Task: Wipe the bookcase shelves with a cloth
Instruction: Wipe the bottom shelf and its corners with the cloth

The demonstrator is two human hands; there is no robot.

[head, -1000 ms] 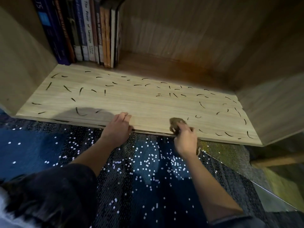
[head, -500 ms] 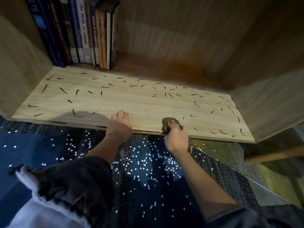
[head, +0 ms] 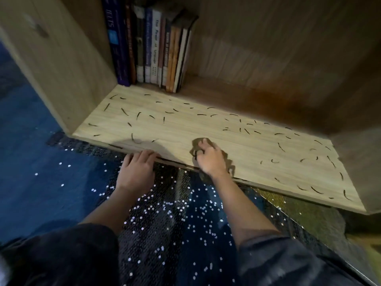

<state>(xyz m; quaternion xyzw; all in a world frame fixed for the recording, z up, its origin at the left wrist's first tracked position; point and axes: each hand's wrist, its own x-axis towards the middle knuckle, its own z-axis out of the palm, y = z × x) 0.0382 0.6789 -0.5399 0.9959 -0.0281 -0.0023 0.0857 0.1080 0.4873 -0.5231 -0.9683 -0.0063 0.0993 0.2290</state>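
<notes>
The bottom shelf [head: 185, 129] of a light wooden bookcase lies before me, strewn with several short dark curved slivers. My right hand [head: 210, 159] grips a crumpled brown cloth [head: 199, 144] and presses it onto the shelf just inside the front edge, near the middle. My left hand [head: 137, 170] rests on the shelf's front edge to the left of it, fingers curled over the lip, holding nothing else.
A row of upright books [head: 152, 48] stands at the back left of the shelf. Wooden side walls [head: 68, 75] close the shelf in on both sides. Below the shelf lies dark blue carpet [head: 165, 213] speckled with white dots.
My right hand has pushed the cloth from the front edge further onto the shelf. My left hand stays on the edge. My head has shifted, so the shelf sits further right in view.
</notes>
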